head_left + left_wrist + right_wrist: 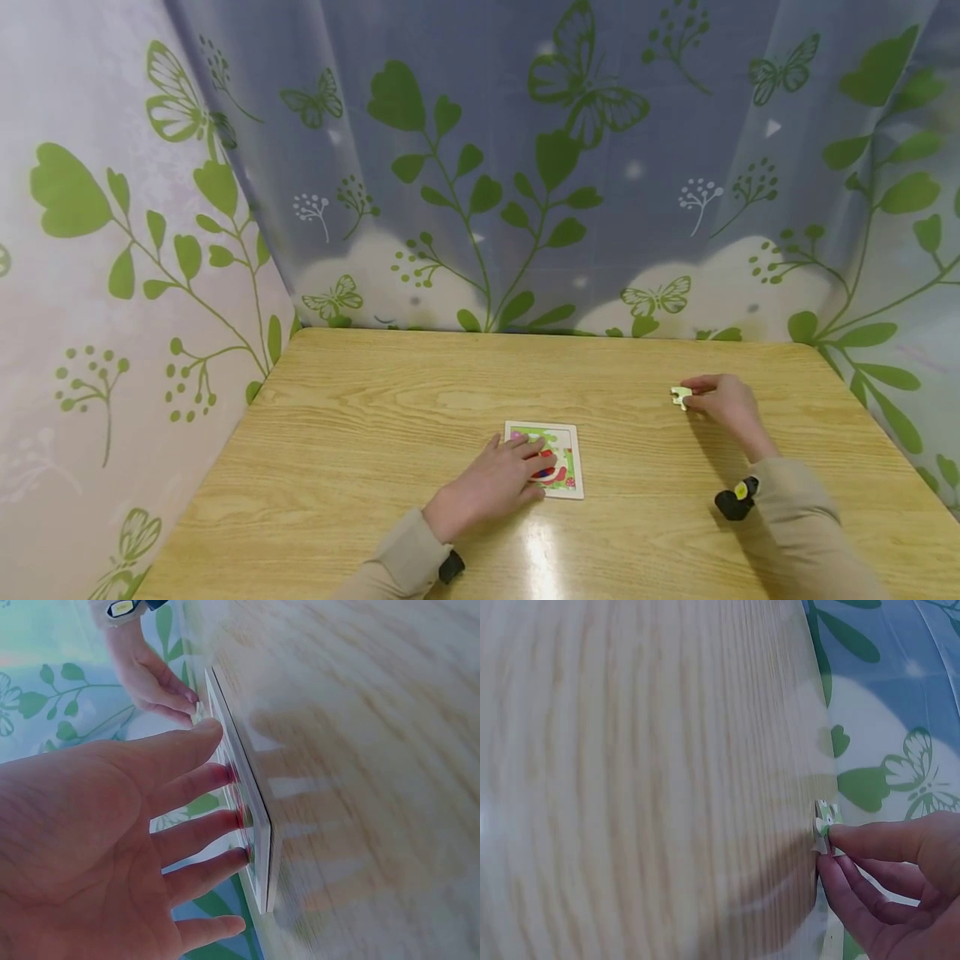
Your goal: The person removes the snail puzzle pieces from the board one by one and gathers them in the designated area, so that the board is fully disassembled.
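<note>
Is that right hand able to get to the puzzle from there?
Probably yes. Nothing shows between the right hand and the puzzle, but the left hand covers part of it and the right hand holds a piece.

Wood-grain table [360, 392]; 1 framed puzzle [562, 440] lying flat.

Glossy wood-grain tabletop [360, 417], cloth curtain [480, 158], smooth puzzle board [577, 458]

My puzzle [566, 457] has a white border around green, red, pink and a little blue. My piece [681, 397] is pale green and white. My sleeves [799, 503] are beige. The table [375, 417] is yellowish with streaky grain; the curtain [487, 92] is greyish blue, printed with green leaves and butterflies.
</note>
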Motion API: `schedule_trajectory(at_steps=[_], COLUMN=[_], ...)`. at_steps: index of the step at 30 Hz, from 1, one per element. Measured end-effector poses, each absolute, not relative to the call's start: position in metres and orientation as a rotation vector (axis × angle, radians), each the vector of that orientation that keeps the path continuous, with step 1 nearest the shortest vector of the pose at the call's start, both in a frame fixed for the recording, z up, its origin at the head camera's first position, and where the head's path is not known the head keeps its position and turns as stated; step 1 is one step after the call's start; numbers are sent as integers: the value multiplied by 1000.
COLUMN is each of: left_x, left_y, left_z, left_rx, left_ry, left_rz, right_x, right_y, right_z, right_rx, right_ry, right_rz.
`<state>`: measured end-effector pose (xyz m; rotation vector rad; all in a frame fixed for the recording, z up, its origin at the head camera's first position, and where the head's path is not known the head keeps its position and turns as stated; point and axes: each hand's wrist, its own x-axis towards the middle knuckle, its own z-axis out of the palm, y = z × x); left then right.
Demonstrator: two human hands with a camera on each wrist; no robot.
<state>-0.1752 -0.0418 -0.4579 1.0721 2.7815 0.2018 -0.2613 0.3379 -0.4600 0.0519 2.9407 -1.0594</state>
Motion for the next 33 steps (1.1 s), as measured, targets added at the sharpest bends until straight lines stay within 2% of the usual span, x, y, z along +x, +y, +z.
schedule_trajectory(at_steps=[17,26,33], left_x=[-178,-181,-181], left_y=[-42,-41,-42], left_z=[-459,-465,-466], left_rx=[1079,1112,1132], left_ry=[2782,2832,2849], left_rz=[223,232,264], right_x=[-264,-257,-253], right_y=[344,325,304], right_z=[-465,-459,-453], right_rx=[57,22,-102], right_ry=[3003,3050,3047], right_rz=[-983,-1142,-1289])
